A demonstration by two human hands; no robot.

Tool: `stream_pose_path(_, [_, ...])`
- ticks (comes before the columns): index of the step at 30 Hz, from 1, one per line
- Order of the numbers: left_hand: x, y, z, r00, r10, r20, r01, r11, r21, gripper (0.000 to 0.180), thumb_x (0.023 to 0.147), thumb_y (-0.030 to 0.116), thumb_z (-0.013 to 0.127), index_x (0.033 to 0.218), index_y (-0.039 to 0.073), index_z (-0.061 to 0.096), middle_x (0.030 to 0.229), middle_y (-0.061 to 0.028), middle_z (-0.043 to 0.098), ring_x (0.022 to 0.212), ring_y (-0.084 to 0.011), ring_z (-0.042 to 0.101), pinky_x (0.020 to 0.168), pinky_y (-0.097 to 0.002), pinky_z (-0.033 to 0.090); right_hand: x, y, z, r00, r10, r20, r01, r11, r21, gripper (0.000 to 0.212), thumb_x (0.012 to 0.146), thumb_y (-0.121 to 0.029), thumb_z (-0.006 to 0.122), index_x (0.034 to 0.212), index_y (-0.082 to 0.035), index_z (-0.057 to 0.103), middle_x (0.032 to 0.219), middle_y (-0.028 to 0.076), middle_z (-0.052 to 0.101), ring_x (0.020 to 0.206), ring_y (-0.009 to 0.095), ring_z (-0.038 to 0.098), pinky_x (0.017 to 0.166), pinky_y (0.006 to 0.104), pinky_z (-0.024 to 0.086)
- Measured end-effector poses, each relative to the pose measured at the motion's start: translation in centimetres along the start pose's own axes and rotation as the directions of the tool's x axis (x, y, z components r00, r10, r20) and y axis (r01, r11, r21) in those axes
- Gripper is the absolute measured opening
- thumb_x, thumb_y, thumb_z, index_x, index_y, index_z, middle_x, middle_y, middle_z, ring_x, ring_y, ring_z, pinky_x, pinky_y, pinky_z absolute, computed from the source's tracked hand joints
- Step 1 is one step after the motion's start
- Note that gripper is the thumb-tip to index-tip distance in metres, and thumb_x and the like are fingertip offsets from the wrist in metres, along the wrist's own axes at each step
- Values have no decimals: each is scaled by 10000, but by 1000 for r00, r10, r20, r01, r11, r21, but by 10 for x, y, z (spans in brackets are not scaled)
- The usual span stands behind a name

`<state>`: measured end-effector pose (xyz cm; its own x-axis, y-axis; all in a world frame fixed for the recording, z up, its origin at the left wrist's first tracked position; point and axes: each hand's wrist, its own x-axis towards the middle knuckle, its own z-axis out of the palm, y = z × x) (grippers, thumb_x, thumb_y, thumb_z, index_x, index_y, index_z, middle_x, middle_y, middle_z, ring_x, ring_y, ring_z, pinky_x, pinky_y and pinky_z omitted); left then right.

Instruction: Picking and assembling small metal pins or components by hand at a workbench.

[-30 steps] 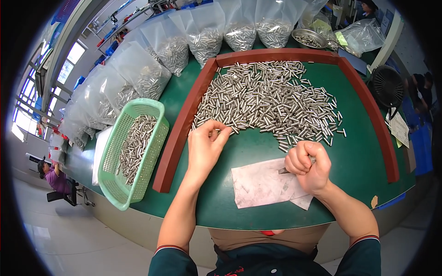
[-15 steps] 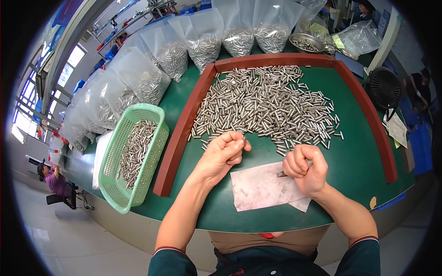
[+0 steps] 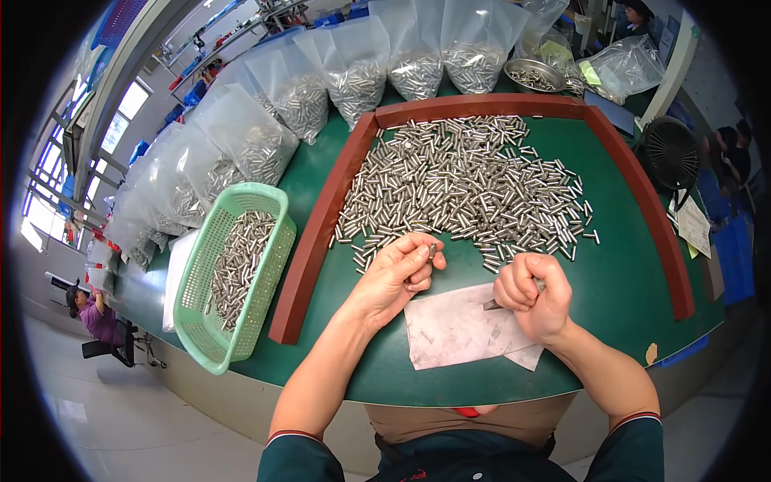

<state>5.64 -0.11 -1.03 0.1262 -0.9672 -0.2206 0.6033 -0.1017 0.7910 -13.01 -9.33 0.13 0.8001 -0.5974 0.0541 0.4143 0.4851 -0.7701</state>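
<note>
My left hand (image 3: 399,273) is closed, with a small metal pin (image 3: 432,251) pinched between thumb and fingers. It hovers just in front of a wide heap of shiny metal pins (image 3: 466,177) spread on the green tabletop. My right hand (image 3: 536,297) is a fist around a slim tool with a dark pointed tip (image 3: 491,304); the rest of the tool is hidden by my fingers. Beneath that fist lies a smudged, pale pinkish sheet (image 3: 446,329), with a second piece partly under it.
Dark red rails (image 3: 325,233) border the heap on three sides. Left of them stands a light green plastic basket (image 3: 273,277) part-filled with pins. Clear bags of pins (image 3: 357,80) line the back and left. A round metal bowl (image 3: 534,75) and a black fan (image 3: 671,153) are at the right.
My left hand has shifted slightly to the right and turned a little, so the pin in its fingers shows more clearly. My right hand has stayed in place.
</note>
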Motion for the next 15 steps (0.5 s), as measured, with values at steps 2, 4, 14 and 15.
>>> stream_pose_path(2, [0, 0, 0, 1000, -11, 7, 11, 1000, -10, 148, 877, 140, 482, 973, 35, 521, 778, -37, 537, 518, -30, 319, 476, -166, 273, 0, 0, 0, 1000, -1, 1, 1, 1000, 0, 361, 819, -190, 340, 477, -93, 275, 418, 0, 261, 390, 83, 196, 396, 240, 186])
stream_pose_path(4, [-1, 1, 1, 1000, -17, 12, 17, 1000, -18, 149, 879, 143, 479, 972, 34, 519, 775, -38, 537, 519, -30, 321, 476, -166, 274, 0, -1, 1, 1000, 5, -3, -5, 1000, 2, 359, 817, -187, 339, 476, -93, 275, 417, 0, 261, 389, 83, 196, 397, 240, 186])
stream_pose_path(14, [-4, 4, 5, 999, -47, -24, 47, 999, 10, 151, 875, 151, 486, 962, 29, 509, 761, -60, 532, 518, -40, 323, 478, -166, 286, -1, 1, 0, 1000, 18, -13, -18, 1000, 9, 349, 812, -172, 333, 477, -94, 272, 418, 0, 263, 391, 83, 195, 401, 239, 189])
stream_pose_path(15, [-5, 3, 6, 999, -37, -24, 39, 995, 87, 138, 879, 145, 476, 950, 32, 507, 757, -58, 535, 515, -41, 317, 477, -167, 285, -2, 1, 0, 1000, 20, -14, -20, 1000, 11, 349, 812, -171, 331, 477, -94, 272, 418, 0, 263, 391, 83, 195, 401, 239, 189])
